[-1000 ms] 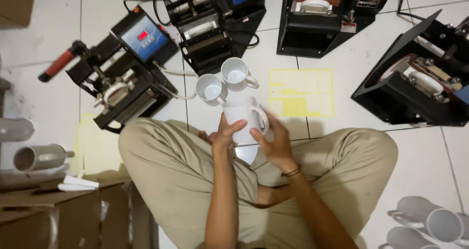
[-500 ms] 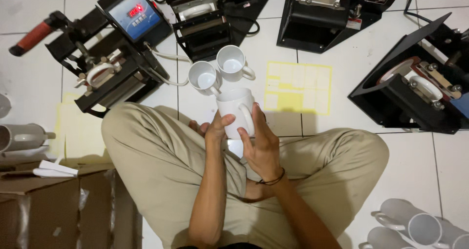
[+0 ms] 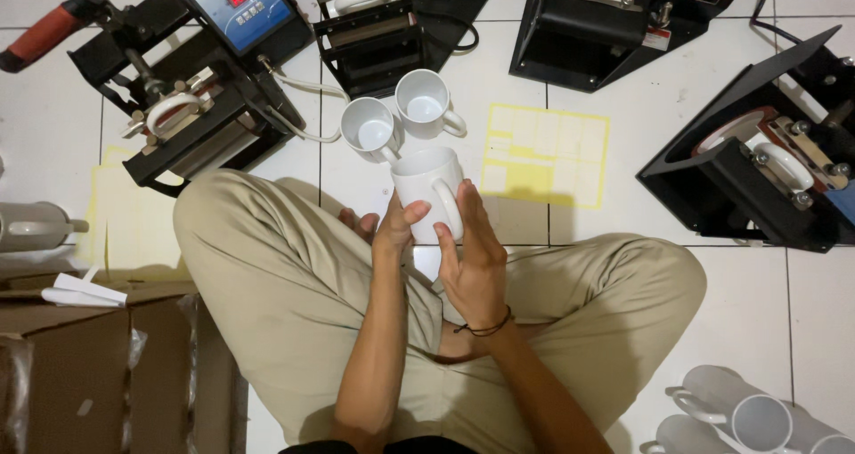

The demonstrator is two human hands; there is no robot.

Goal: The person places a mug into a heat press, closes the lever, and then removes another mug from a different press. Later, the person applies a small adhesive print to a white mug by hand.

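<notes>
you are gripping a white mug [image 3: 429, 190] with left hand [image 3: 392, 231] and right hand [image 3: 474, 263] fingers; two white mugs [image 3: 401, 116] are sitting finished on the floor [image 3: 570, 231] beside the mug presses [image 3: 214, 80].

Four black mug presses [image 3: 214, 107] ring the white tile floor [image 3: 525, 80], plus a yellow sticker sheet [image 3: 545, 156] and cardboard boxes [image 3: 80, 374] bottom left.

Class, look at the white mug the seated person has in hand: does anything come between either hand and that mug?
Nothing visible does. The left hand and the right hand both lie directly on the white mug. Two other mugs stand on the floor just beyond it, not between.
</notes>
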